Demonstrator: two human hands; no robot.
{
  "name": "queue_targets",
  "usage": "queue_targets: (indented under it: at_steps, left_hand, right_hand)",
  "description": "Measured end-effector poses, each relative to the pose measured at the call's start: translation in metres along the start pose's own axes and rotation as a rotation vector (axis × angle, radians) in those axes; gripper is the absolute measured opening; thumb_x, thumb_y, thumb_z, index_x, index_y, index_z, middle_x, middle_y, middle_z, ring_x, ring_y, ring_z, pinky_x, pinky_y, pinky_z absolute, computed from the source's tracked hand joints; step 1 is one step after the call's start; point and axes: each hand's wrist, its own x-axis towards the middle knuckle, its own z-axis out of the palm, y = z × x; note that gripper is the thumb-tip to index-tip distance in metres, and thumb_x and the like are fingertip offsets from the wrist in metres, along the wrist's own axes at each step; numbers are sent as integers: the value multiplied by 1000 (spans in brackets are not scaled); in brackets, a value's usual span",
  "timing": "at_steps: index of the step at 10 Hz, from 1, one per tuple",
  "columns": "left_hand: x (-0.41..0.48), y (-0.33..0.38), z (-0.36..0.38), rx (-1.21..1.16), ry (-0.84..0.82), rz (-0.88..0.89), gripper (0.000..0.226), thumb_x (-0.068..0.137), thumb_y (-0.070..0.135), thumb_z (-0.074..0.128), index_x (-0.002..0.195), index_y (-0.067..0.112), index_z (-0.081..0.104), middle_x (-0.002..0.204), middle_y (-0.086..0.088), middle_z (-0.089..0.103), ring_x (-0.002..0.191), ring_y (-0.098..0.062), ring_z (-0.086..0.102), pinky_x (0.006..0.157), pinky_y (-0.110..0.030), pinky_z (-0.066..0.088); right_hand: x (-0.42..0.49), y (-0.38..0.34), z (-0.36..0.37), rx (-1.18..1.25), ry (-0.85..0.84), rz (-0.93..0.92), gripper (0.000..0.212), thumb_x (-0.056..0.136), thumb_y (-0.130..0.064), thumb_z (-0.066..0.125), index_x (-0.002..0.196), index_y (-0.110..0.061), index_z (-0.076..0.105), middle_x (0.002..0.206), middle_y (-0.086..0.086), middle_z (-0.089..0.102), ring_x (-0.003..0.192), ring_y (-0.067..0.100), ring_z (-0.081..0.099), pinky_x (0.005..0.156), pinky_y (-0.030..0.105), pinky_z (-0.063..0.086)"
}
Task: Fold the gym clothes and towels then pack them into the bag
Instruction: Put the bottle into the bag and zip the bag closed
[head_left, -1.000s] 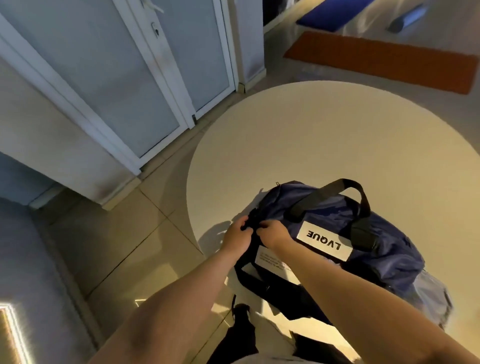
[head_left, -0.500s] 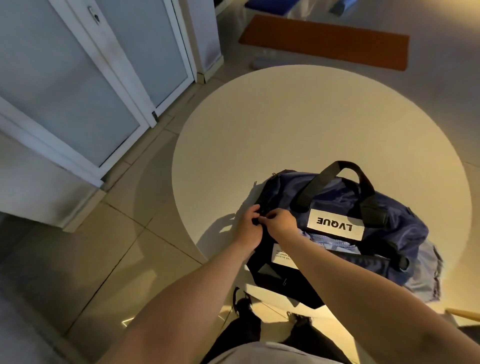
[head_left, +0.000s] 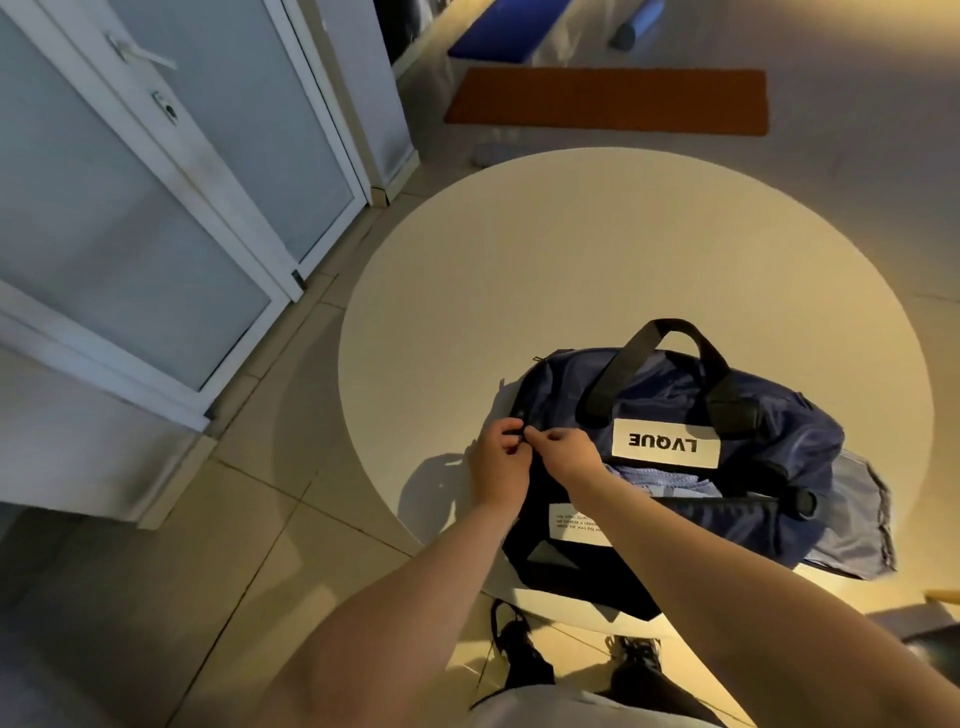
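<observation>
Pinching the dark zipper end of the navy bag (head_left: 670, 402) with left hand (head_left: 500, 463) and right hand (head_left: 565, 451), fingertips almost meeting. Lying on the round white table (head_left: 571, 249), at its near edge, mouth partly open, pale blue cloth (head_left: 655, 480) showing inside. On top, a black handle (head_left: 670, 331) and white LVQUE label (head_left: 665, 442). Beyond, on the floor, an orange mat (head_left: 608, 101).

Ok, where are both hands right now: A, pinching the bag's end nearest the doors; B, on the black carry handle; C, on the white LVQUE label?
A: the left hand and right hand meet, fingers curled, at that end of the bag, clear of the handle and label.
</observation>
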Motion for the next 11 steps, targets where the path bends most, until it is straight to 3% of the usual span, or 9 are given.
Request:
queue_targets:
  at_steps: [2, 3, 4, 5, 6, 7, 8, 9, 11]
  left_hand:
    - [-9, 5, -6, 19, -111, 94, 32, 95, 8, 62, 123, 23, 63, 106, 7, 66, 94, 1, 62, 75, -6, 49]
    - [-12, 6, -4, 18, -138, 61, 37, 94, 6, 59, 125, 26, 60, 104, 10, 66, 96, -1, 63, 78, -9, 49]
    - [-11, 7, -1, 2, -99, 27, 38, 96, 3, 49, 125, 26, 58, 104, 7, 67, 100, -11, 63, 88, -25, 51]
    - [-6, 11, 5, 20, -83, -12, 39, 96, 1, 47, 130, 19, 57, 114, -1, 65, 107, -19, 61, 92, -30, 50]
    - [4, 10, 7, 11, -65, -65, 49, 93, -4, 48, 133, 22, 56, 123, -6, 57, 112, -25, 60, 98, -39, 52]
    - [12, 5, 11, 108, -155, -62, 53, 95, -7, 45, 133, 26, 61, 137, -7, 47, 117, -24, 55, 105, -36, 48]
    - [13, 7, 12, 163, -203, -68, 51, 96, -7, 43, 139, 18, 58, 142, -10, 50, 125, -25, 53, 104, -28, 43]
    - [13, 5, 9, 172, -229, -83, 50, 99, -5, 41, 145, 12, 51, 141, -10, 54, 130, -24, 51, 106, -26, 39]
    - [16, -1, 10, 124, -134, -146, 38, 95, 0, 55, 127, 16, 65, 135, -11, 58, 117, -27, 60, 102, -37, 50]
  right_hand:
    - [-4, -6, -9, 315, -35, 176, 24, 81, -16, 81, 94, 2, 75, 90, 22, 74, 88, 37, 73, 88, 52, 58]
    - [-9, -8, -14, 332, -63, 203, 16, 82, -7, 77, 94, 2, 74, 93, 22, 74, 90, 35, 72, 92, 50, 57]
    - [-11, -6, -16, 288, -76, 168, 6, 90, -1, 65, 87, -4, 70, 89, 13, 70, 85, 28, 68, 88, 42, 58]
    - [-14, -2, -18, 238, -65, 112, 9, 92, -4, 61, 97, -9, 67, 83, 3, 64, 69, 13, 60, 61, 25, 52]
    - [-13, 1, -17, 213, -82, 115, 24, 92, -4, 60, 115, -3, 68, 91, 4, 63, 71, 12, 57, 62, 22, 48]
    - [-12, 4, -13, 221, -73, 121, 29, 94, -6, 59, 121, 2, 65, 99, 9, 62, 86, 19, 58, 80, 33, 52]
    - [-11, 5, -9, 213, -53, 145, 14, 94, -6, 61, 105, -6, 70, 106, 15, 69, 98, 28, 66, 97, 40, 54]
    - [-10, 6, -6, 213, -38, 152, 9, 93, -6, 64, 98, -10, 70, 107, 19, 71, 99, 33, 68, 93, 42, 56]
    - [-11, 7, -3, 201, -36, 140, 14, 94, -1, 59, 95, -11, 69, 104, 19, 69, 99, 34, 67, 89, 40, 57]
